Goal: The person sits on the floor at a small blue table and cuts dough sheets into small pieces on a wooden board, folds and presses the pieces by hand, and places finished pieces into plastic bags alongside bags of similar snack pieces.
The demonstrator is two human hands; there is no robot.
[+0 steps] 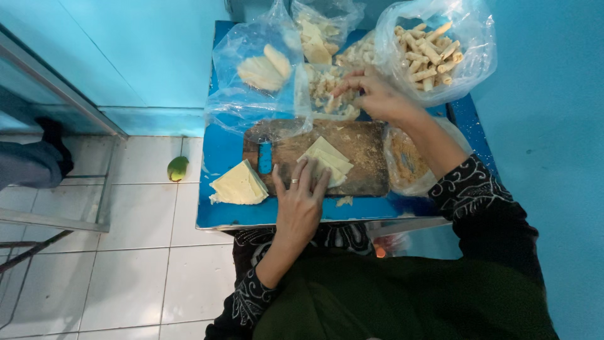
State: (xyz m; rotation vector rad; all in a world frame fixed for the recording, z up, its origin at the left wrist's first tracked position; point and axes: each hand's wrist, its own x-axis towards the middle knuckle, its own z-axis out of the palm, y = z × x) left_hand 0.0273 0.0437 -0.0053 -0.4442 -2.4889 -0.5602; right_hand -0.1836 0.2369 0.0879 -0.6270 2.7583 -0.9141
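My left hand (301,198), a ring on one finger, lies flat with fingers spread on pale yellow square wrappers (328,156) stacked on a wooden cutting board (365,141). My right hand (376,94) reaches past the board, its fingertips pinched in pale chopped filling (326,85) lying in a clear plastic bag. Whether it holds any filling is hidden by the fingers. A second stack of wrappers (239,184) sits at the left of the blue table (220,151).
Clear bags at the table's back hold finished rolls (429,53), more wrapper sheets (264,69) and scraps (316,39). Another bag (406,160) lies right of the board. A green fruit (178,168) lies on the white tiled floor. Blue walls surround the table.
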